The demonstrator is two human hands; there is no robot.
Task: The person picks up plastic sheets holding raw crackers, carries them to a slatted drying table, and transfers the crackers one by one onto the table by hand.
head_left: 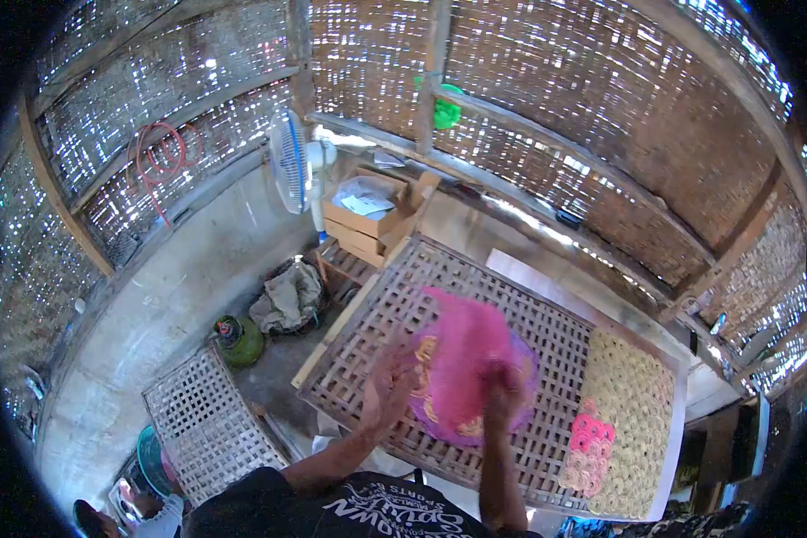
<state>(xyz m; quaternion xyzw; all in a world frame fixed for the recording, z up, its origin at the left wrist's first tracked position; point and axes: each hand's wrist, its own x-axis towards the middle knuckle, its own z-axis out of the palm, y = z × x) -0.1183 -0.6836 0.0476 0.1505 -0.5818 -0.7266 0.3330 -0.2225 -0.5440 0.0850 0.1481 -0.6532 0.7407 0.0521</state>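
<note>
A bright pink cloth-like sheet (466, 350), smeared by motion, hangs over a round purple tray (530, 386). My right hand (502, 384) is closed on the sheet's right side. At the tray's left edge is my left hand (393, 386), too blurred to show its fingers clearly. Pale yellow curled pieces (425, 350) show on the tray beside the sheet, which hides the rest. Under the tray lies a large woven bamboo rack (547, 332). Its right end bears rows of pale ring-shaped pieces (632, 386) and a patch of pink ones (592, 435).
A fan (289, 161) and a cardboard box (359, 220) stand behind the rack. A green gas cylinder (240, 342), a grey cloth bundle (291, 296) and a smaller woven rack (206, 421) are to the left. Another person (157, 516) is at the lower left.
</note>
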